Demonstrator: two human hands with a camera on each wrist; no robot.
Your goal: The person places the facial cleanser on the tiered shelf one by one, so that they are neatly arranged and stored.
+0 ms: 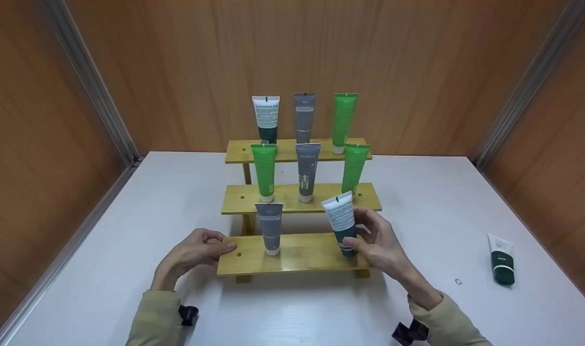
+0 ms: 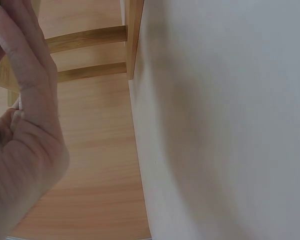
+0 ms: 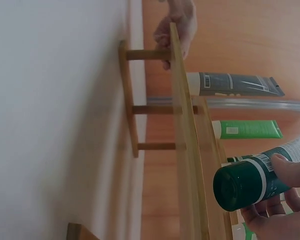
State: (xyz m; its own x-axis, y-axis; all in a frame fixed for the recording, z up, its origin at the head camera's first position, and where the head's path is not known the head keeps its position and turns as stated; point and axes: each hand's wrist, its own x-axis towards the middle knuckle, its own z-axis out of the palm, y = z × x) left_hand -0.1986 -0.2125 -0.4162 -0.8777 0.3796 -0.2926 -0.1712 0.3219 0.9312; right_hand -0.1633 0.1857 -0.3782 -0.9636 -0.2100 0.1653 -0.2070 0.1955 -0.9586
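My right hand (image 1: pixel 380 244) pinches a white and dark green tube (image 1: pixel 341 218) between thumb and fingers. That tube leans over the right part of the lowest shelf (image 1: pixel 302 264), its dark cap (image 3: pixel 235 187) slightly off the board in the right wrist view. At the shelf's left end, my left hand (image 1: pixel 196 252) grips the board, thumb on top and fingers beneath. A grey tube (image 1: pixel 271 226) stands cap-down on the same board, nearer the left hand. In the left wrist view the left hand (image 2: pixel 32 100) shows at the edge, with its fingertips partly cut off.
On the middle shelf (image 1: pixel 230 199) stand a grey tube (image 1: pixel 307 168) between two green ones. The top shelf (image 1: pixel 235 151) bears a white and dark green tube (image 1: pixel 266 115), a grey one and a green one. Another white and dark green tube (image 1: pixel 502 262) lies far right on the table.
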